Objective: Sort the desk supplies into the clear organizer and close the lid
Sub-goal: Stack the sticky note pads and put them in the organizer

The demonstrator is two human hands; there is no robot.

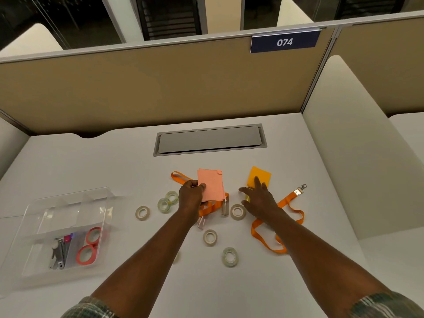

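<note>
My left hand [191, 195] holds a pink sticky-note pad [211, 184] just above the desk's middle. My right hand [259, 198] lies with fingers spread on an orange sticky-note pad [261, 174]; something yellowish shows under its palm. The clear organizer [68, 203] stands at the left with its lid open. Its front compartments hold two red tape rolls [89, 245] and metal clips [58, 253]. Several clear tape rolls [210, 237] lie scattered around my arms. An orange lanyard [286, 203] with a metal clasp [300, 189] trails under both hands.
A grey cable hatch [210, 140] is set into the white desk [91, 157] behind the supplies. A tan partition [160, 88] closes the back. Small clear tubes [224, 206] lie between my hands.
</note>
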